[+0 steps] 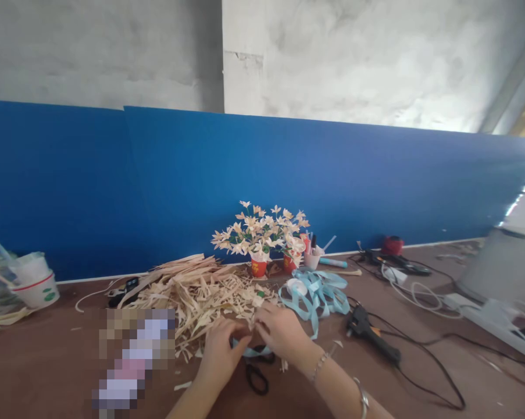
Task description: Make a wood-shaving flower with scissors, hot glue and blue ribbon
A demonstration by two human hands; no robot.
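Note:
Both hands are close together over the brown table, at the near edge of a heap of pale husk strips (201, 297). My left hand (222, 346) has thumb and fingers pinched together; what they hold is too small to tell. My right hand (279, 331) is bent inward with its fingertips together, on something I cannot make out. Under the hands lie a piece of light blue ribbon (250, 352) and black-handled scissors (257, 379). More light blue ribbon (317, 294) lies tangled beyond my right hand. Pale flowers (262, 230) stand in red cups (258, 267) behind the heap.
On the right are a black glue gun (372, 337), dark cables, a white power strip (493, 326) and a grey round container (500, 262). A white cup (38, 289) stands far left. A blurred patch (134, 361) covers something left. A blue partition (179, 186) runs behind.

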